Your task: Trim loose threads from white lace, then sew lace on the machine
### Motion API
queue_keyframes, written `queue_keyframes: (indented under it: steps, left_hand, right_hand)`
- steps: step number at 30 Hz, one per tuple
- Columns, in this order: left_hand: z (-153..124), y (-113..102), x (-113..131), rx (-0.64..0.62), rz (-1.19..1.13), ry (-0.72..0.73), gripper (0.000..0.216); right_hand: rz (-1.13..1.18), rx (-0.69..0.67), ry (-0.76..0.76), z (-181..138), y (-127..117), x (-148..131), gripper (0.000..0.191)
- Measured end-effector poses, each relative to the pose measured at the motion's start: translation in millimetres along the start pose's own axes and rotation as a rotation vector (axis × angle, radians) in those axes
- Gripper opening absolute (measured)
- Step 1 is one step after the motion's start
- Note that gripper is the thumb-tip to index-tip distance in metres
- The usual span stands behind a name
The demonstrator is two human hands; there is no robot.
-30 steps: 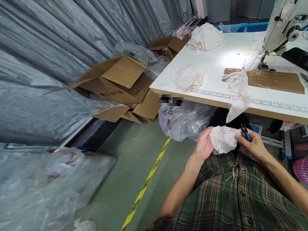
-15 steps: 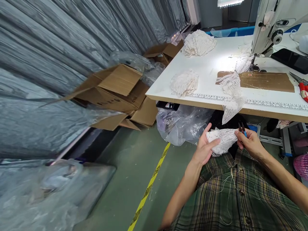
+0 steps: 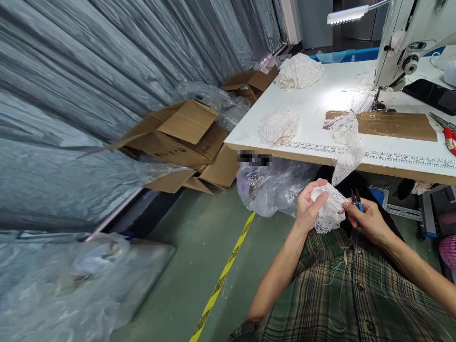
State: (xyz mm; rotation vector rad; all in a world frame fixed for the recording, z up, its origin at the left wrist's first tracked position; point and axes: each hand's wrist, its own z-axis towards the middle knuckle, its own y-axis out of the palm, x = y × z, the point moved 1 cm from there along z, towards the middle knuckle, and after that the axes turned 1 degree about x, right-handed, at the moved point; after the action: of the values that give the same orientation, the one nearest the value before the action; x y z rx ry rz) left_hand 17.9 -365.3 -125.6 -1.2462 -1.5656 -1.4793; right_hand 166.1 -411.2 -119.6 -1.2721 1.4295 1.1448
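- The left hand (image 3: 308,209) grips a white lace piece (image 3: 332,209), thumb laid over its face and fingers behind it.
- The right hand (image 3: 368,221) has snips (image 3: 360,206) clamped in it, blades pointing up and slightly apart; its thumb and forefinger are together at the lace piece's right edge.
- The lace piece is between the two hands, in front of the plaid shirt (image 3: 320,299) and below the front edge of the table (image 3: 309,104), apart from it.
- A lace strip (image 3: 345,135) runs from beside the needle of the sewing machine (image 3: 394,57), across a brown board (image 3: 399,126), and hangs over the table's front edge, just above the lace piece.
- Two heaps of white lace lie on the table's left side: the near heap (image 3: 280,127) by the printed ruler (image 3: 409,157), the far heap (image 3: 301,71) towards the back.
- Right of the machine's needle lie a phone (image 3: 432,95) and red-handled scissors (image 3: 451,141).
- A lamp (image 3: 347,15) is above the back of the table.
- A clear bag (image 3: 272,190) is under the table's left corner; a carton (image 3: 188,121) stands open to its left.
- Yellow tape (image 3: 228,268) crosses the green floor (image 3: 178,289).
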Motion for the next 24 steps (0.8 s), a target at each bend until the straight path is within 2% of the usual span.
queue_keyframes:
  steps: [2, 4, 8, 13, 24]
  left_hand:
    - [-1, 8, 5, -0.044, 0.062, -0.005, 0.065]
    - [-3, 14, 10, -0.035, 0.157, 0.027, 0.07]
    - [-6, 20, 20, 0.028, 0.311, 0.109, 0.068]
    - [-7, 22, 26, 0.029, 0.341, 0.137, 0.065]
    - [-7, 22, 18, 0.044, 0.419, 0.188, 0.068]
  right_hand:
    - [-0.035, -0.014, -0.005, -2, 0, -2, 0.052]
    - [-0.074, -0.023, -0.019, -3, 0, -4, 0.053]
    - [-0.13, 0.01, -0.078, -8, -5, -4, 0.062]
    - [-0.181, 0.111, -0.093, -12, -10, 0, 0.076]
    - [-0.355, 0.167, -0.178, -11, -6, 8, 0.07]
